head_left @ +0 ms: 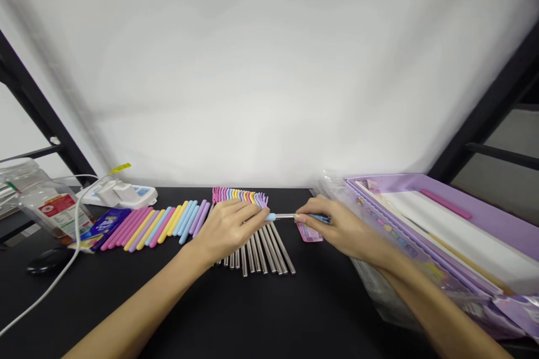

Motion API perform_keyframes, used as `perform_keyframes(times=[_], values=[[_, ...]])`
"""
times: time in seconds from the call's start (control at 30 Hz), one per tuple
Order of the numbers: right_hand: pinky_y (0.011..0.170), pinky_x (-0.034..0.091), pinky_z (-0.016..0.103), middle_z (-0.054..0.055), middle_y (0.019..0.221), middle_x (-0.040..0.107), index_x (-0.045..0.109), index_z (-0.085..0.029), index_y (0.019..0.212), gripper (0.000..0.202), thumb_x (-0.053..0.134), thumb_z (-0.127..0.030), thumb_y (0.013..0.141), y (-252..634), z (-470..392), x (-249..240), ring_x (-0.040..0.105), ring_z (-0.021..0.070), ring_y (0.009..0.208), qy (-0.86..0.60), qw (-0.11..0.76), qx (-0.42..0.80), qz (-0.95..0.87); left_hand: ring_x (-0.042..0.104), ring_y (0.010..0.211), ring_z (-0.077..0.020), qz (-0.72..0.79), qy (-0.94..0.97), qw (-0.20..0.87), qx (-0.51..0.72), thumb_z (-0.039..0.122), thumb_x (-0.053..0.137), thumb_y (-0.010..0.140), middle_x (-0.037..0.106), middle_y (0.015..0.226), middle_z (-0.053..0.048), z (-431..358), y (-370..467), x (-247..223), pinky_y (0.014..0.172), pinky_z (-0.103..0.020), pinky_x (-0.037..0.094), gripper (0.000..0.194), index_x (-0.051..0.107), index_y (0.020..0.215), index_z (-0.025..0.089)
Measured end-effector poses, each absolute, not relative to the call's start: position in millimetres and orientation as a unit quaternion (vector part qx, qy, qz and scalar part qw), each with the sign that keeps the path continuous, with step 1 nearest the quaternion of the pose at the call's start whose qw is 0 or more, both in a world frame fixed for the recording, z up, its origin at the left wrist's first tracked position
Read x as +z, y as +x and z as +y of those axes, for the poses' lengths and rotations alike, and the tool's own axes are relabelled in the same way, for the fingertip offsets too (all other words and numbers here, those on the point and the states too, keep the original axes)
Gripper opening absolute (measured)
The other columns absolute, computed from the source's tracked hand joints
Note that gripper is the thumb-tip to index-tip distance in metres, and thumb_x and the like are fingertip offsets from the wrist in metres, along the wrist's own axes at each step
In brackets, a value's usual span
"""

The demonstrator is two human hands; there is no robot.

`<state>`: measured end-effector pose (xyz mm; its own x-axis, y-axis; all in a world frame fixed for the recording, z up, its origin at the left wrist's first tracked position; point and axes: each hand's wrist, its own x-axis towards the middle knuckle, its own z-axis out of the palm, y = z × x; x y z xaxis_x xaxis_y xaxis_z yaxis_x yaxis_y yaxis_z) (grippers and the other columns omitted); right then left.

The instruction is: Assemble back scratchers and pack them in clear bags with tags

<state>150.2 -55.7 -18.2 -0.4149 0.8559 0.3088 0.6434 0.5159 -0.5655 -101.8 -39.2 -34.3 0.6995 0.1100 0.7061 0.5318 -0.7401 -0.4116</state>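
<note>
A metal rod [286, 215] spans the gap between my hands. My left hand [229, 228] is closed round a light blue handle [272, 217] at its left end. At its right end, my right hand [326, 220] pinches the rod near a blue tip piece. Under and beside my left hand lie several metal rods [269, 249] with coloured hand-shaped tops [240, 195] pointing to the wall. To the left, several pink, yellow, purple and blue handles [155, 224] lie in a row. A small pink card [310, 233] is just below my right hand.
On the right stands a purple box [404, 182] with clear plastic wrap beside it. At the left are a clear jar [54, 196], a purple packet [107, 227], a black mouse [48, 261], and a white power strip [141, 196] with a cable. A white wall rises behind the black table.
</note>
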Motion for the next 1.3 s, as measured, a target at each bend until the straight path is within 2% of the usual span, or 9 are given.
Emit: perform_keyframes(times=[0.23, 0.43, 0.6, 0.8, 0.97, 1.07, 1.13, 1.2, 1.3], values=[[0.077, 0.043, 0.036, 0.004, 0.077, 0.066, 0.072, -0.021, 0.086, 0.022, 0.055, -0.032, 0.093, 148, -55, -24, 0.054, 0.0203, 0.082, -0.405, 0.359, 0.097, -0.836, 0.052, 0.055, -0.0093, -0.223, -0.865, 0.274, -0.356, 0.021, 0.053, 0.095, 0.059, 0.066, 0.002, -41, -95, -40, 0.048, -0.023, 0.036, 0.012, 0.060, 0.100, 0.013], [0.073, 0.043, 0.037, 0.006, 0.077, 0.066, 0.070, -0.020, 0.086, 0.020, 0.053, -0.026, 0.094, 148, -55, -29, 0.051, 0.0210, 0.081, -0.362, 0.374, 0.028, -0.853, 0.047, 0.050, -0.0098, -0.263, -0.881, 0.211, -0.331, 0.026, 0.045, 0.098, 0.056, 0.062, 0.001, -44, -90, -40, 0.044, -0.026, 0.027, 0.023, 0.063, 0.091, 0.014], [0.073, 0.043, 0.038, 0.006, 0.079, 0.066, 0.069, -0.020, 0.087, 0.022, 0.050, -0.027, 0.095, 141, -56, -31, 0.050, 0.0213, 0.081, -0.361, 0.360, 0.007, -0.860, 0.051, 0.052, -0.0114, -0.299, -0.901, 0.140, -0.281, 0.030, 0.041, 0.099, 0.058, 0.063, 0.000, -48, -88, -34, 0.046, -0.025, 0.027, 0.029, 0.063, 0.088, 0.015], [0.075, 0.043, 0.037, 0.006, 0.082, 0.066, 0.069, -0.021, 0.094, 0.024, 0.048, -0.031, 0.097, 132, -51, -30, 0.052, 0.0207, 0.083, -0.367, 0.311, -0.022, -0.876, 0.053, 0.048, -0.0116, -0.317, -0.904, 0.199, -0.207, 0.030, 0.038, 0.101, 0.064, 0.070, -0.001, -45, -86, -34, 0.044, -0.026, 0.020, 0.026, 0.059, 0.091, 0.016], [0.078, 0.042, 0.040, 0.007, 0.086, 0.070, 0.070, -0.021, 0.091, 0.023, 0.050, -0.033, 0.095, 171, -38, -23, 0.055, 0.0222, 0.084, -0.412, 0.308, -0.072, -0.855, 0.060, 0.056, -0.0129, -0.326, -0.891, 0.233, -0.213, 0.031, 0.042, 0.100, 0.067, 0.072, 0.000, -26, -114, -28, 0.047, -0.025, 0.026, 0.024, 0.061, 0.095, 0.017], [0.091, 0.035, 0.051, 0.006, 0.094, 0.071, 0.068, -0.023, 0.092, 0.019, 0.051, -0.032, 0.094, 180, -40, -23, 0.055, 0.0284, 0.104, -0.455, 0.256, -0.126, -0.844, 0.059, 0.058, -0.0137, -0.327, -0.883, 0.263, -0.208, 0.025, 0.041, 0.100, 0.064, 0.071, 0.000, -23, -118, -26, 0.049, -0.025, 0.030, 0.022, 0.060, 0.093, 0.017], [0.096, 0.033, 0.051, 0.007, 0.104, 0.071, 0.066, -0.023, 0.104, 0.021, 0.054, -0.034, 0.092, 171, -45, -25, 0.052, 0.0303, 0.114, -0.450, 0.245, -0.146, -0.846, 0.057, 0.058, -0.0136, -0.326, -0.876, 0.282, -0.216, 0.021, 0.042, 0.098, 0.061, 0.068, 0.000, -27, -111, -28, 0.049, -0.025, 0.030, 0.020, 0.059, 0.088, 0.017], [0.089, 0.040, 0.043, 0.008, 0.105, 0.070, 0.062, -0.021, 0.116, 0.031, 0.052, -0.039, 0.093, 157, -50, -26, 0.058, 0.0275, 0.106, -0.448, 0.241, -0.140, -0.849, 0.056, 0.057, -0.0132, -0.320, -0.871, 0.297, -0.224, 0.016, 0.043, 0.096, 0.060, 0.068, 0.000, -32, -105, -30, 0.047, -0.025, 0.028, 0.016, 0.059, 0.090, 0.017], [0.060, 0.036, 0.032, 0.004, 0.078, 0.070, 0.066, -0.023, 0.096, 0.035, 0.041, -0.047, 0.097, 147, -53, -19, 0.062, 0.0193, 0.069, -0.486, 0.191, -0.112, -0.845, 0.058, 0.060, -0.0136, -0.304, -0.879, 0.299, -0.213, 0.009, 0.043, 0.093, 0.063, 0.072, 0.000, -31, -111, -26, 0.048, -0.024, 0.031, 0.020, 0.059, 0.099, 0.018]])
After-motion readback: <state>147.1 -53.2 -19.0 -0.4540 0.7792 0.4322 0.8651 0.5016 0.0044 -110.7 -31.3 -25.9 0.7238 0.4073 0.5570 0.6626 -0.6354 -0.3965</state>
